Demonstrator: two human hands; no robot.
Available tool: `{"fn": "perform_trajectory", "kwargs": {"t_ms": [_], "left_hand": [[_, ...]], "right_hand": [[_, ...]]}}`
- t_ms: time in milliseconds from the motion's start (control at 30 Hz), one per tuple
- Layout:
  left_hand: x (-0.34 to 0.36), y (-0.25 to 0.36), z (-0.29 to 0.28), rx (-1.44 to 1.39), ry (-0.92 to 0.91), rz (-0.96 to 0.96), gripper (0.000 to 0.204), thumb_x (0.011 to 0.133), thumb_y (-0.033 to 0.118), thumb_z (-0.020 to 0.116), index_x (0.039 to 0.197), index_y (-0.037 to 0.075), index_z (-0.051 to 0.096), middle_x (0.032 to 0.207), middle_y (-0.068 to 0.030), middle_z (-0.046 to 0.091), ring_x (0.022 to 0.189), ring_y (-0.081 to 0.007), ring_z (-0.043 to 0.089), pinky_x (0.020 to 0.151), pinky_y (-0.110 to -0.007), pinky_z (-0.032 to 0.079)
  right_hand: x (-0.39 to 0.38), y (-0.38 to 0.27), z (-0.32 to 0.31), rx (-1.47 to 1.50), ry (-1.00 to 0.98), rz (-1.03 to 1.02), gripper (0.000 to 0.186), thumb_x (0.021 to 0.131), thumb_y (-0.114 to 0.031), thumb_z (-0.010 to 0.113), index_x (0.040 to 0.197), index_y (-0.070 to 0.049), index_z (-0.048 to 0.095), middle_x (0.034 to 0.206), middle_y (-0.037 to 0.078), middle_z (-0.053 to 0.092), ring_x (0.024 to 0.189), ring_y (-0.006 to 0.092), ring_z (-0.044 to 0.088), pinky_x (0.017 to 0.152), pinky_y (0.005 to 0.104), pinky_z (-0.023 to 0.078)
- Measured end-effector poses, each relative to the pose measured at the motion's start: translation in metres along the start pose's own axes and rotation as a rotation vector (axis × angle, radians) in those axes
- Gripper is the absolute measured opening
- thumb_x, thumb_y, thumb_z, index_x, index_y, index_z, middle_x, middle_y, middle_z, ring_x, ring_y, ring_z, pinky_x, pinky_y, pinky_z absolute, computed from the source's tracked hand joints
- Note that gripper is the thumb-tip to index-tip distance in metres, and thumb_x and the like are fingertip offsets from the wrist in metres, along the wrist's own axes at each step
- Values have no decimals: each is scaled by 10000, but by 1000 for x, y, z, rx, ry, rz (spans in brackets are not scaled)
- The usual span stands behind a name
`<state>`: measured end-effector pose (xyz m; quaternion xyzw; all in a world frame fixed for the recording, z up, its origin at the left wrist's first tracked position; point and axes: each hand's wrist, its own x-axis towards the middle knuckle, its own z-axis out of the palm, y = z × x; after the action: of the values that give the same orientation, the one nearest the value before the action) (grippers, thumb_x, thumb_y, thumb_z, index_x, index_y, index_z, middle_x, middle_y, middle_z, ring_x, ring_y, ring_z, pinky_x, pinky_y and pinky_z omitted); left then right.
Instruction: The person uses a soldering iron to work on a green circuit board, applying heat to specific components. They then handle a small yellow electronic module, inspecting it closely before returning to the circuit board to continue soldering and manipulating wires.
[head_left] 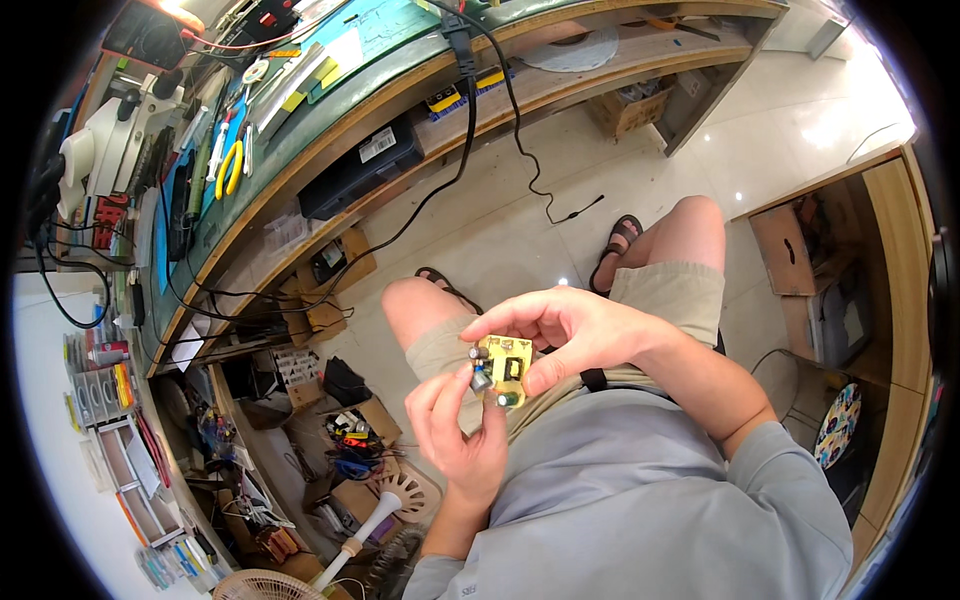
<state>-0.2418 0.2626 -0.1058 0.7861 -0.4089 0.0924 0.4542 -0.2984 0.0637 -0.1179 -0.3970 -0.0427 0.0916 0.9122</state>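
Grey shirt (640, 490) closest, small yellow circuit board (500, 365) held out in front of it

The circuit board sits above the lap, well out from the front edge of the worktop (345, 100), with no surface beneath it. The right hand (580, 325) arches over it, thumb against its right side and fingers curving round the top, so this grip is narrow. The left hand (455, 430) pinches from the left and below, its thumb at the lower edge and a fingertip beside a grey-blue cylinder (482, 380). Both hands, then, are on the same thing.

The step in hand looks like handling and checking the board up close (which face matters, I cannot tell). The next move would seem to call for a steady hold by the edges, with light fingers near the upright parts; too hard a squeeze could bend one.

Counted: one board, two hands. On the board, I make out one black-framed block (514, 368), the one grey-blue cylinder and one green round part (508, 399); smaller parts are too fine to count. Near the worktop's front edge lies one pair of yellow-handled pliers (229, 170); on the shelf under that edge, one dark case (365, 172). Two sandals (621, 238) show on the floor (480, 225), worn on the feet.
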Motion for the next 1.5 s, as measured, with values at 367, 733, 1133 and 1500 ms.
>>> {"fn": "perform_trajectory", "kwargs": {"t_ms": [367,733,1133,1500], "left_hand": [[-6,4,-5,-302,-11,-208,183,952,73,619,1109,-20,623,1120,-119,558,959,-181,567,841,-287,478],[-5,7,-7,-364,-5,-257,181,964,127,642,1058,-28,623,1084,-98,563,916,-150,568,808,-259,478],[-3,6,-9,-291,-23,-230,127,922,17,660,1041,-28,668,1022,-82,584,866,-128,567,743,-234,472],[5,8,-10,-297,-46,-291,111,905,-13,668,1015,-24,681,983,-70,595,838,-121,570,708,-234,467]], "right_hand": [[1,7,13,-551,302,-266,536,753,-260,869,1170,-52,605,976,18,638,878,122,615,787,282,526],[0,-1,19,-736,324,-404,584,707,-309,889,1150,-47,612,951,23,617,842,134,607,762,292,521],[0,11,20,-174,329,-72,472,820,-296,824,1119,19,638,899,45,668,809,115,639,729,258,528],[-1,23,18,-61,245,317,681,897,-648,590,921,26,688,783,114,683,662,170,689,606,260,564]]}}
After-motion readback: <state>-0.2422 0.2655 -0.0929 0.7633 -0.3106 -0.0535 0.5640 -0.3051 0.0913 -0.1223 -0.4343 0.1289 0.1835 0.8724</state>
